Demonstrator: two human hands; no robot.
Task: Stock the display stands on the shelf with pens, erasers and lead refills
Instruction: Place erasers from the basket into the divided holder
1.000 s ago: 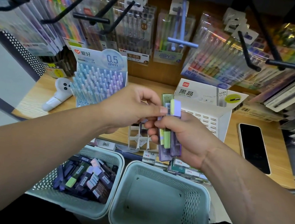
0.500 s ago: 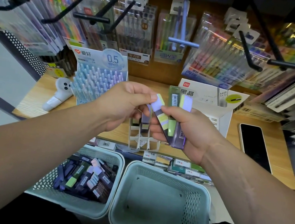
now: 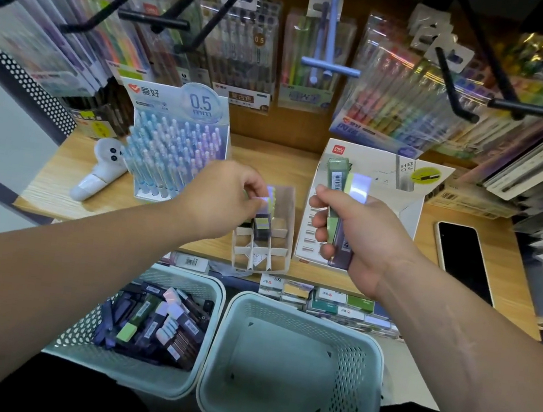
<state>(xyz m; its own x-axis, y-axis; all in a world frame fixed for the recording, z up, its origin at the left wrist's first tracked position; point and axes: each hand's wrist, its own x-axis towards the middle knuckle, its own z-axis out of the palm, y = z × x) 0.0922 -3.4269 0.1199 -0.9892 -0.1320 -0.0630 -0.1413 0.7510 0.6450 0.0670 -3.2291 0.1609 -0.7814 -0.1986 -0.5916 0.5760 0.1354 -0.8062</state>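
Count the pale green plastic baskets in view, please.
2. One pale green perforated plastic basket sits lower left, holding loose lead refill cases; the second basket stands right beside it at lower centre. None seem hidden.

Divider stand hemmed between pen display left, lead box right. Black hooks jut overhead. Bare shelf strip between lead box, phone.

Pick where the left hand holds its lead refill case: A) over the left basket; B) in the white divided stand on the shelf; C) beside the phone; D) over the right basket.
B: the left hand pinches the refill case with its lower end down in a compartment of the white divided stand.
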